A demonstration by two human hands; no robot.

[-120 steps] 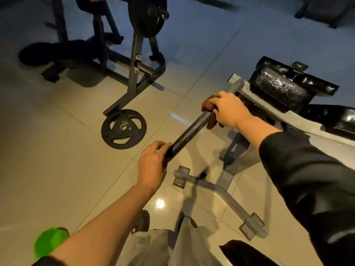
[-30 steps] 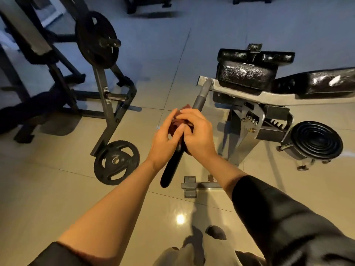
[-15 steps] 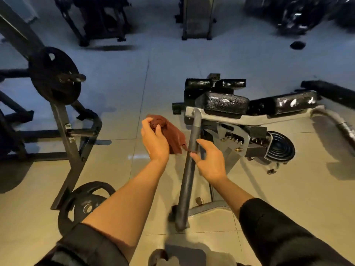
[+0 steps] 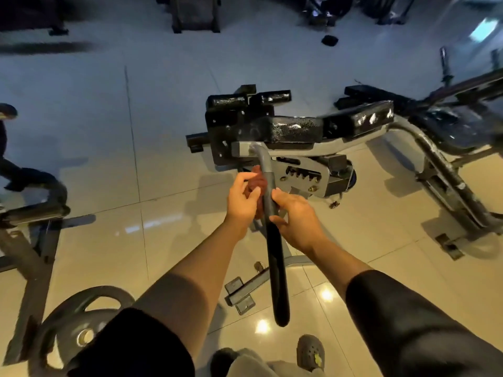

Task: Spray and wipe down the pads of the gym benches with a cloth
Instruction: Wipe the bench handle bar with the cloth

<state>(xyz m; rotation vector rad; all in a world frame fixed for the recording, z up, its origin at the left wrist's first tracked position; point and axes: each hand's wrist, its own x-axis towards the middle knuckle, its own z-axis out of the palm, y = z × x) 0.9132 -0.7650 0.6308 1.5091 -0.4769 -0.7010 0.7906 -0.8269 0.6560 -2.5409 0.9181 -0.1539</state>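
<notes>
A long black padded handle bar (image 4: 275, 257) juts toward me from the grey frame of a gym bench. My left hand (image 4: 242, 202) holds a bunched reddish-brown cloth (image 4: 257, 183) against the bar's left side. My right hand (image 4: 295, 216) grips the bar from the right, fingers curled round it, just below the cloth. Behind the bar sit the bench's black pads (image 4: 294, 129), shiny with wet spots, with a second pad (image 4: 359, 119) to the right.
A weight plate (image 4: 81, 330) leans on a rack's foot (image 4: 30, 270) at the lower left. The bench's floor foot (image 4: 242, 292) lies under the bar. Another curved machine frame (image 4: 446, 180) stands at the right. My shoes (image 4: 310, 352) show at the bottom on the tiled floor.
Over the last second the cloth passed from my right hand to my left. Since half a second ago the left hand brought it back against the bar and my right hand closed round the bar.
</notes>
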